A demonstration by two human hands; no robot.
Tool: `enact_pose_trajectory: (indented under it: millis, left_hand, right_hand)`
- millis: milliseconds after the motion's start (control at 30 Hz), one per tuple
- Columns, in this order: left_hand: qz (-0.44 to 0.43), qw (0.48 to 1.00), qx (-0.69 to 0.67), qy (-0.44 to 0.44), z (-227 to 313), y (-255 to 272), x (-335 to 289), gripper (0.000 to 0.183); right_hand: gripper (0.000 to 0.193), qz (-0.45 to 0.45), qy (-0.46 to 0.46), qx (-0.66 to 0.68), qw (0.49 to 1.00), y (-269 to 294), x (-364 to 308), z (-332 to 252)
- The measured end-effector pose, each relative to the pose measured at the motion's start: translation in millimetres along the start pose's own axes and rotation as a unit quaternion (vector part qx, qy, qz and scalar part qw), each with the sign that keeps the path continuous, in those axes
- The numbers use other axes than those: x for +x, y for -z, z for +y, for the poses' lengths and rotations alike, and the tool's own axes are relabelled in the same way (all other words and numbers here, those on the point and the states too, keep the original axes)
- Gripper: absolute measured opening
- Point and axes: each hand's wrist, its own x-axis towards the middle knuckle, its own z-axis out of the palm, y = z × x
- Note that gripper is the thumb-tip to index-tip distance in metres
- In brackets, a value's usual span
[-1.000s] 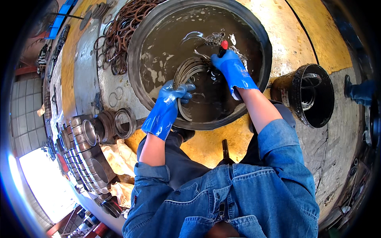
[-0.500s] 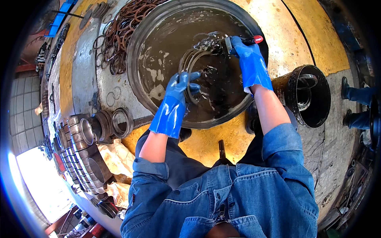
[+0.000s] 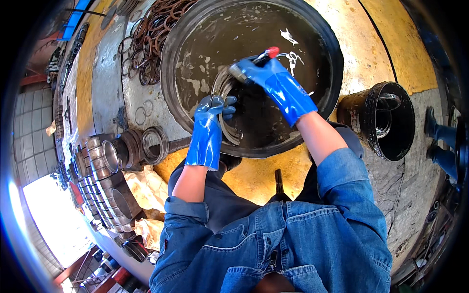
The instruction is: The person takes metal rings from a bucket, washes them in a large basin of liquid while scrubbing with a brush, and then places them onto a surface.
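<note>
A wide, dark round tub of murky brown liquid with patches of foam sits in front of me. Over its left half, my left hand, in a blue rubber glove, is closed around several thin metal rings held together, tilted on edge. My right hand, gloved the same way, grips a brush with a black handle and a red end. The brush head meets the upper part of the rings, where motion blurs them. The lower ends of the rings hang near the liquid by the tub's near side.
Rusty rings lie heaped left of the tub. A black bucket with shiny rings inside lies tipped at right. Metal cylinders, a ring stack and brown paper are at left. Another person's legs show far right.
My right hand has swung left with the brush, from the tub's right side onto the rings. My left hand and the rings have shifted slightly left and down; splashing has lessened.
</note>
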Motion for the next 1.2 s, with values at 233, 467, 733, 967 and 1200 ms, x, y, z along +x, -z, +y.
enact_pose_trajectory:
  millis: [233,467,733,967,1200]
  left_hand:
    - [0.01,1.0,0.002,-0.023,-2.0,1.3,9.8,0.033]
    - [-0.002,0.999,0.009,-0.036,4.0,-13.5,6.1,0.031]
    - [-0.022,0.997,0.06,-0.035,17.8,-34.2,-2.3,0.025]
    - [-0.098,0.99,0.06,0.085,41.2,-66.0,0.3,0.039]
    - [-0.116,0.988,0.008,-0.102,10.6,-78.5,-7.7,0.045]
  right_hand:
    - [0.027,-0.041,0.118,0.121,0.985,-11.9,3.2,5.5]
    - [0.029,0.03,0.095,0.051,0.994,-2.3,5.4,11.8]
    - [0.039,0.266,-0.085,-0.055,0.959,34.3,15.2,66.1]
    - [0.038,0.278,-0.089,-0.003,0.956,71.9,-6.3,31.3]
    - [0.032,0.308,0.052,0.107,0.944,90.0,-60.9,4.3]
